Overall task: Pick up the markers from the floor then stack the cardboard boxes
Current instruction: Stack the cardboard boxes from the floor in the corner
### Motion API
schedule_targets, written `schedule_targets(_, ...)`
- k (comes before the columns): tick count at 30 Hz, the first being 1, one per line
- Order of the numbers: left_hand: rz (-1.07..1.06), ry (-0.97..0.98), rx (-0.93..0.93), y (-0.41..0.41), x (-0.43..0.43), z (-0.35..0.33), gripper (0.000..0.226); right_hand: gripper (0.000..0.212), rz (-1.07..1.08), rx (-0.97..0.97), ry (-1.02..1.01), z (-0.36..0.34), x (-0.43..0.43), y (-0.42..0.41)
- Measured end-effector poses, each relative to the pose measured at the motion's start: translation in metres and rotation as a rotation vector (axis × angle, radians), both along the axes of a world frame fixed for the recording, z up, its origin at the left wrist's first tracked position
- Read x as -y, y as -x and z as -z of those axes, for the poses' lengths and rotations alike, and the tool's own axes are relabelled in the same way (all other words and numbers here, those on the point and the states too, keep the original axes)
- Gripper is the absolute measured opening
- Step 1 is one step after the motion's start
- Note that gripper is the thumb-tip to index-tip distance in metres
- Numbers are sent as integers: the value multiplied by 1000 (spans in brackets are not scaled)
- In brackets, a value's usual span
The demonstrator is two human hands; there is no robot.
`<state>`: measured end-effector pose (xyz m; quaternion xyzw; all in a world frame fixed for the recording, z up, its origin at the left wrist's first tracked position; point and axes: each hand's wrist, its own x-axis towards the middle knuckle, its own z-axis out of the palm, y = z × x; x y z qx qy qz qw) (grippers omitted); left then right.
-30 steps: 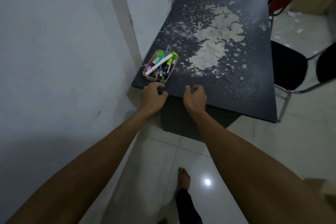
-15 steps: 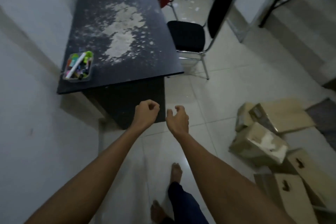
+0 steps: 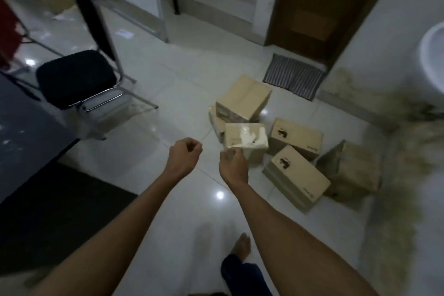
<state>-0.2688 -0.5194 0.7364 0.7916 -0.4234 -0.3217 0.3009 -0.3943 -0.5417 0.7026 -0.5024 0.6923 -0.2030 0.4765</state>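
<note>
On the tiled floor (image 3: 168, 132), just ahead and to the person's right, the cardboard boxes (image 3: 296, 176) lie in a loose heap. Several are tipped on edge and lean on one another, and none is stacked yet. Both hands hover above the floor, apart from the heap. The left hand (image 3: 186, 155) is curled into a fist round nothing, and the right hand (image 3: 233, 163) has its fingers loosely bent and is also empty. It lines up in the view with the box with the torn white label (image 3: 245, 138) but does not seem to touch it.

The boxes look stiff-walled and square-cornered, so they should stack flat and steady. Their plain cardboard faces offer fair friction to bare palms. The light is dim and the view blurred, so their weight is only a guess; they are probably light enough for two hands. The best hold is likely one palm on each of two opposite sides, low down. The uppermost box (image 3: 242, 97) should come off first, since the others prop it up.
</note>
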Motion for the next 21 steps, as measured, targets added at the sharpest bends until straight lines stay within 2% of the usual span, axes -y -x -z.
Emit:
schedule_targets(6,136,-62,32,55,71,18,23,39,148,-66,-23,12,53,75)
schedule_targets(12,248,-88,41,87,131,31,24,46,304,-52,-40,23,96,137)
schedule_targets(21,369,-199,28,98,179,63,23,46,463,-73,-77,47,116,169)
